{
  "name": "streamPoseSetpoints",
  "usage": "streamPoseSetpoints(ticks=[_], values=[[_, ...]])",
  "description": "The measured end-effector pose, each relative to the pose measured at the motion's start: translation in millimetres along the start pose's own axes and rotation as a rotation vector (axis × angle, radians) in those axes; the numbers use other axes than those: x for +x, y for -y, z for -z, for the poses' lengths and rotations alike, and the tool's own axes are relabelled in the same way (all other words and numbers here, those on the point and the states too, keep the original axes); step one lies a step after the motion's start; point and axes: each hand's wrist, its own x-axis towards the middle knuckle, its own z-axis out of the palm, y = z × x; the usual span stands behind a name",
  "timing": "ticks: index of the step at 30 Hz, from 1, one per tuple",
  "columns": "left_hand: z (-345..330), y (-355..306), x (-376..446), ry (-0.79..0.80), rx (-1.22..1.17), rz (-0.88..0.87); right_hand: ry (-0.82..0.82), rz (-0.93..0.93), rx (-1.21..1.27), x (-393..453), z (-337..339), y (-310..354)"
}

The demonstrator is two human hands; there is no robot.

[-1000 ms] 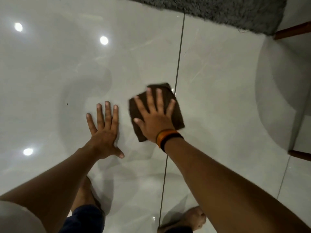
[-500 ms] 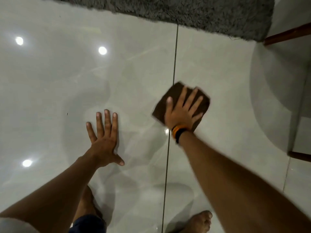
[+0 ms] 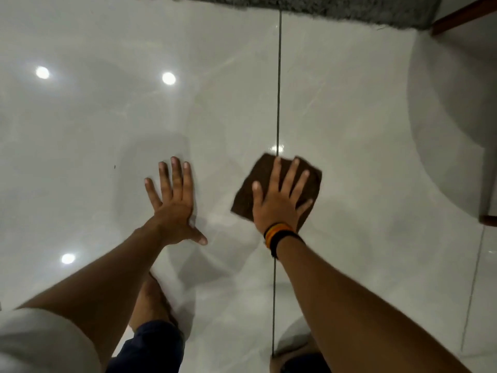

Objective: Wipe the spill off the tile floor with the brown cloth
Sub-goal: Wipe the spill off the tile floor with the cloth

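Near the middle of the frame, a bit to the right, the right hand lies flat on top of a folded dark brown cloth. Its fingers are spread wide and pressed down on the cloth, not curled around it. The cloth sits on the shiny pale grey tile floor, right on the thin dark grout line that runs from the top of the frame down to the bottom. A small bright wet glint shows on the floor just above the top corner of the cloth. An orange and black band goes around the right wrist.

The left hand is just left of the middle. It is open and flat on the bare tile with its fingers stretched out, holding nothing. It is near the cloth but does not touch it.

Three round white light spots shine on the tile in the left part of the frame. A fuzzy grey rug runs along the top edge. Reddish brown wooden legs show at the upper right corner and at the right edge. At the bottom, a bare foot and a dark blue trouser leg show between the arms, and a light sleeve fills the lower left corner
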Motion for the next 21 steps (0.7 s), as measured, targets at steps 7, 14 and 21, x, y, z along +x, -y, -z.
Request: streamPoseSetpoints(ticks=[7,14,21], values=[[-26.8,-25.5,-55.1,-0.391,-0.265,-0.093,-0.157,-0.22,0.576,-58.4,15.1,-21.4],[-38.9,-118.3,-60.1,-0.322,-0.831,0.325,0.195,-0.587,0.789,-41.5,19.6,-30.9],[14.8,-133.9,-99.2,-0.211,-0.813,0.173,0.222,-0.559,1.068,-95.2,70.2,-45.5]])
